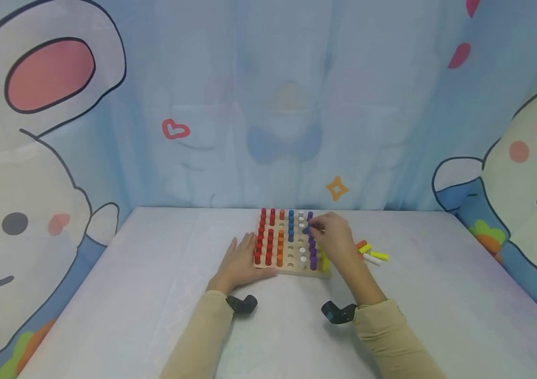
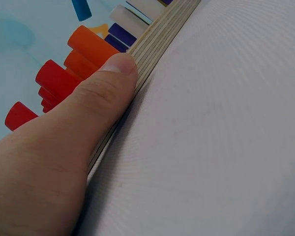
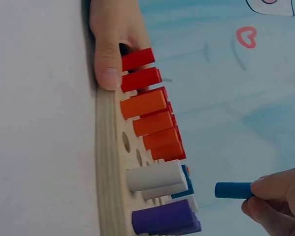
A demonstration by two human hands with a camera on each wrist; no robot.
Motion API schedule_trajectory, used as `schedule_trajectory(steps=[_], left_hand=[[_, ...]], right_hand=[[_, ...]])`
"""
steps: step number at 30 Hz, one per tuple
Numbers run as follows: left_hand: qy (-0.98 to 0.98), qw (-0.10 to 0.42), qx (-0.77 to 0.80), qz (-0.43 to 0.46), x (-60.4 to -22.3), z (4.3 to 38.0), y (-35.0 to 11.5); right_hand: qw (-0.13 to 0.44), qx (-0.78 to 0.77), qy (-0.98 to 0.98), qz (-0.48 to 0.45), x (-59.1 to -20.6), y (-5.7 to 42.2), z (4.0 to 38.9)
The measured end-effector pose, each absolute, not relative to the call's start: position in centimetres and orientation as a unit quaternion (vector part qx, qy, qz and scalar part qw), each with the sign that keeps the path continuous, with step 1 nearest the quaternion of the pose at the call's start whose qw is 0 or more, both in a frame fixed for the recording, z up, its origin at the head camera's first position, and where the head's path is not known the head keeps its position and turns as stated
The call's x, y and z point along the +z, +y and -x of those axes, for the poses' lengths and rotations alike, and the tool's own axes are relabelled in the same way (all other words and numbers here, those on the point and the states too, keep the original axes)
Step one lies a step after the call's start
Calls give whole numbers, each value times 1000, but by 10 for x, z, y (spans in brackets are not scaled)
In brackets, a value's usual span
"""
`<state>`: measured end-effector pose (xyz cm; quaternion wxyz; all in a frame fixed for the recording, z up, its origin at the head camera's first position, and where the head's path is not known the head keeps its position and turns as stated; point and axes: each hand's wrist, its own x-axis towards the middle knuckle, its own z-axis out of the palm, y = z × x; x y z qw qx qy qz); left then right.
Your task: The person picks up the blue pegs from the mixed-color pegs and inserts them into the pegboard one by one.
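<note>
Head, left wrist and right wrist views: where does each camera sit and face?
Head: worn on the head, facing forward and down at the pegboard; left hand, right hand and sleeves show.
Left wrist: on that wrist, facing the pegboard's near edge; left hand shows.
Right wrist: on that wrist, facing across the pegboard; both hands show.
Head and right wrist share the pinched blue peg.

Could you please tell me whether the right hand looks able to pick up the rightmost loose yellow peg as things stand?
Probably not just yet: the right hand pinches a blue peg between its fingers, though that loose yellow peg lies uncovered nearby.
</note>
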<state>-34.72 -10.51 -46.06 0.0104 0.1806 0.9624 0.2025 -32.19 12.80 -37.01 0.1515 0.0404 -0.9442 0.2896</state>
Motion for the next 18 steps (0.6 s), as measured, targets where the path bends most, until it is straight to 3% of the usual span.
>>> schedule_trajectory(steps=[8,18], left_hand=[[962,0,205,-183,-464,348,-105],[962,0,203,-183,-466,349,-105]], right_hand=[[193,294,-933,-76,-384,120,325],[177,293,-936,-78,-393,113,328]])
